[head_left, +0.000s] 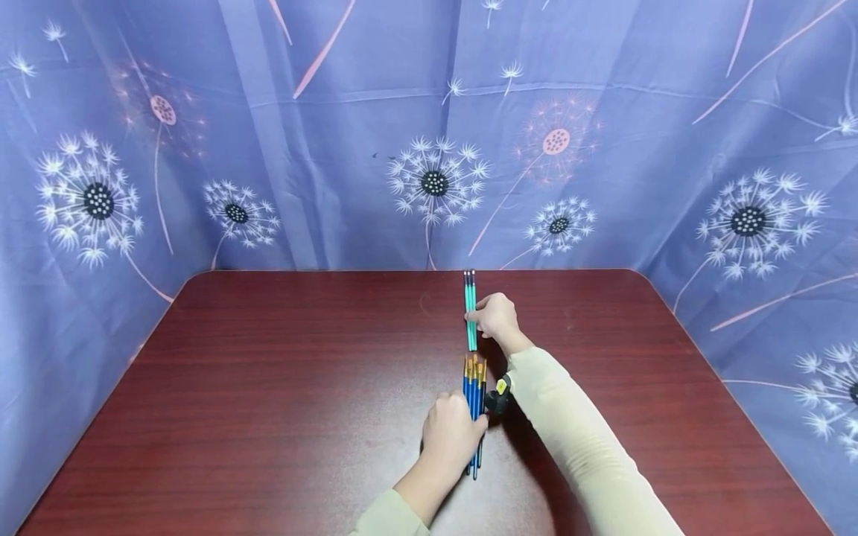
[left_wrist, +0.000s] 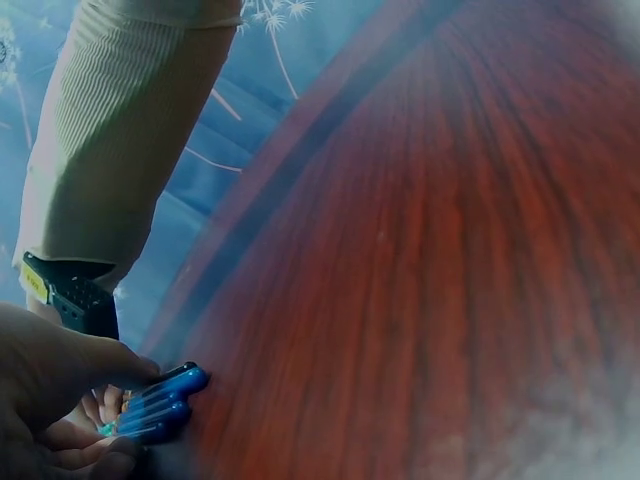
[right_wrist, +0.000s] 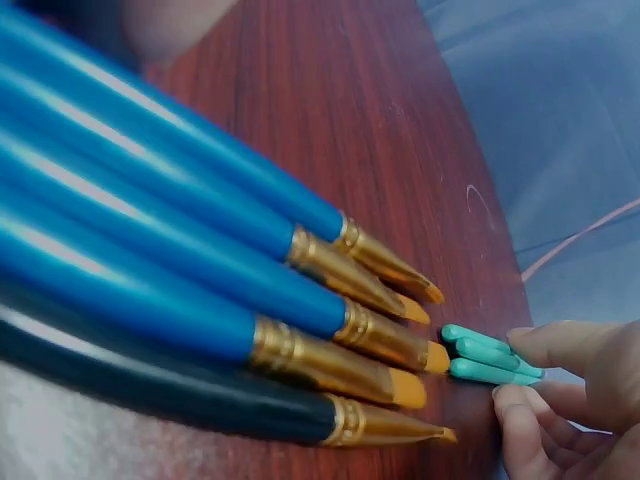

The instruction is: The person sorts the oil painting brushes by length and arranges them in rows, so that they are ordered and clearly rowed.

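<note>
My left hand grips a bundle of several paintbrushes by their handles, bristles pointing away from me. In the right wrist view these paintbrushes show blue handles, one dark handle, gold ferrules and orange bristles. Beyond them, my right hand pinches three slim teal sticks between thumb and fingers. Their far ends are dark with pale tips. Close up, the near ends of the teal sticks lie just past the bristles. In the left wrist view, rounded blue handle ends stick out past my fingers.
The dark red wooden table reaches back to a blue curtain with a dandelion print, which also hangs along both sides. A black wrist camera on my right wrist sits close beside the paintbrushes. The teal sticks reach the table's far edge.
</note>
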Available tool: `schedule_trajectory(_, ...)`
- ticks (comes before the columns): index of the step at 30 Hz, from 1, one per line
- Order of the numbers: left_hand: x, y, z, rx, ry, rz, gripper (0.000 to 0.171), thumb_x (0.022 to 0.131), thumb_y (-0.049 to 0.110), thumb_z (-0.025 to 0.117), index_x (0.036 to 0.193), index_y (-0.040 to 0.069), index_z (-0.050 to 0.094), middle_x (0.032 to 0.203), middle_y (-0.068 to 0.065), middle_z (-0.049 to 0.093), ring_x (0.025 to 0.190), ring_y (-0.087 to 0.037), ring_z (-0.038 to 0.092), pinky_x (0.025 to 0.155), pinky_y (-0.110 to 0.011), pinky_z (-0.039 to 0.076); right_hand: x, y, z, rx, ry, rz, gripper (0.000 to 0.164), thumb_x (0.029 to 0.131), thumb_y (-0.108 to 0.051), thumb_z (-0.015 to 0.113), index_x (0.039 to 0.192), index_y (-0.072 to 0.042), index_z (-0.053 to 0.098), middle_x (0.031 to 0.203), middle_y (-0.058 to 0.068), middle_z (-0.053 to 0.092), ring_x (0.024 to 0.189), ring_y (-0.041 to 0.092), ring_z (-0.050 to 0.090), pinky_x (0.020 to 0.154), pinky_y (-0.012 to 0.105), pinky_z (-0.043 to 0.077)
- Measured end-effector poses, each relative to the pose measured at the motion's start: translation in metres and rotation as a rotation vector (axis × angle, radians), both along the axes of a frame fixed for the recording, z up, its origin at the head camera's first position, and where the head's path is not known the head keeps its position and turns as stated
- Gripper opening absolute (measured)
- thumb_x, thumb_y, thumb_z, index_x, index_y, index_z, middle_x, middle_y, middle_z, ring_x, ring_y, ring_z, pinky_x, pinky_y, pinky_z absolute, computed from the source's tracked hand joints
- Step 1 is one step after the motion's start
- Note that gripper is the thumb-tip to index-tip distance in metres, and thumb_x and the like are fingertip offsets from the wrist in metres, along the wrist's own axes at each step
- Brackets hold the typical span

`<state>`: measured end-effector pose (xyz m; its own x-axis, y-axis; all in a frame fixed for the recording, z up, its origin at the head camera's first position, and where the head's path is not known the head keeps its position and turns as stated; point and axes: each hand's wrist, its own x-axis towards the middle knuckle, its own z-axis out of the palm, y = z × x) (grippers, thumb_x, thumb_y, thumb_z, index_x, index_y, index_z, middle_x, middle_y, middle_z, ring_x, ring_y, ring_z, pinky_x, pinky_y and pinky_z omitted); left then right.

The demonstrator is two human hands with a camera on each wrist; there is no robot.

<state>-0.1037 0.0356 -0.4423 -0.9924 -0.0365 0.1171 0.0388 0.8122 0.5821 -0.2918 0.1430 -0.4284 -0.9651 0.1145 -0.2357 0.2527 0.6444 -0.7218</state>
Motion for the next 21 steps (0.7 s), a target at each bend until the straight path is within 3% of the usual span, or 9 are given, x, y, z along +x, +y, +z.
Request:
schedule_trajectory(13, -0.004, 0.001, -0.003, 0.039, 0.014, -0.014, 0.031, 0.072, 0.033, 0.076, 0.067, 0.01, 0.056, 0.058, 0.0, 0.053, 0.049, -0.016, 0.051, 0.043, -0.029, 0.039, 0.006, 0.009, 0.001, -0.077, 0.03, 0.094, 0.043, 0.084, -0.022, 0.07, 0.118, 0.002, 0.059, 0.07, 0.009, 0.065, 0.053, 0.009, 0.057, 0.049, 0.025, 0.051)
schedule_trajectory(17, -0.008, -0.012, -0.003, 0.079, -0.009, -0.035, 0.034, 0.076, 0.038, 0.072, 0.074, 0.007, 0.058, 0.06, -0.002, 0.054, 0.05, -0.015, 0.05, 0.043, -0.028, 0.039, 0.01, 0.014, 0.002, -0.059, 0.09, 0.14, 0.044, 0.086, -0.024, 0.066, 0.12, 0.002, 0.058, 0.065, 0.009, 0.064, 0.051, 0.011, 0.056, 0.049, 0.024, 0.048)
schedule_trajectory(21, -0.019, -0.034, 0.003, 0.087, 0.003, -0.042, 0.042, 0.079, 0.04, 0.07, 0.089, -0.001, 0.063, 0.076, -0.011, 0.063, 0.066, -0.024, 0.061, 0.058, -0.035, 0.051, 0.014, 0.022, 0.003, 0.024, 0.162, 0.186, 0.042, 0.089, -0.027, 0.061, 0.121, 0.0, 0.059, 0.075, 0.014, 0.068, 0.062, 0.019, 0.062, 0.058, 0.029, 0.049)
